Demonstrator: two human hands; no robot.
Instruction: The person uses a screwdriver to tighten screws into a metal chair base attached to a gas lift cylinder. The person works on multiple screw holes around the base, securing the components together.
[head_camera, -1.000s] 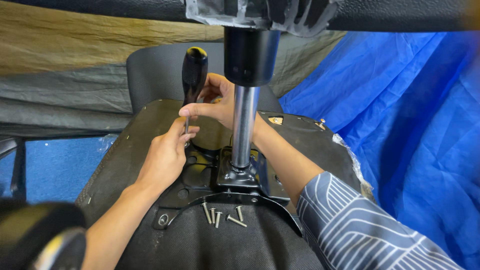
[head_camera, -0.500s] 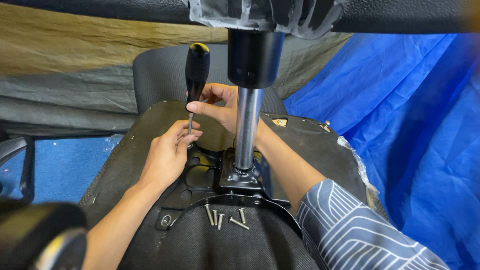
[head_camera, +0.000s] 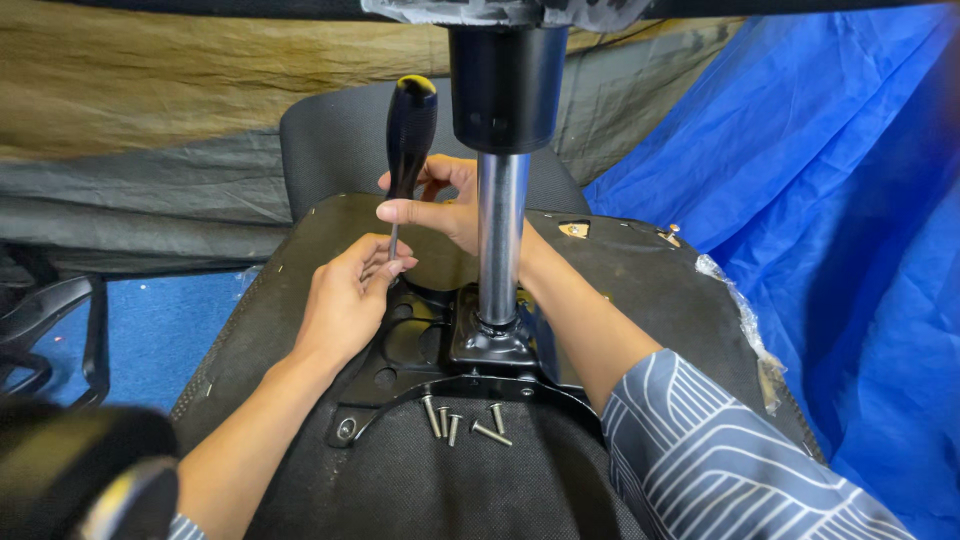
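An upturned office chair seat lies in front of me, its black metal mounting plate and chrome gas cylinder pointing up. My right hand grips a black-handled screwdriver held upright, left of the cylinder. My left hand pinches the screwdriver's thin metal shaft low down, just above the plate. Several loose silver screws lie on the seat fabric near the plate's front edge.
The chair's backrest stands behind the seat. Blue tarp covers the right side, dark and tan cloth the back left. A black chair armrest is at far left; a dark blurred object fills the lower left corner.
The screwdriver and both hands have shifted slightly; the left hand's fingers have closed around the shaft lower down. The screws have not moved.
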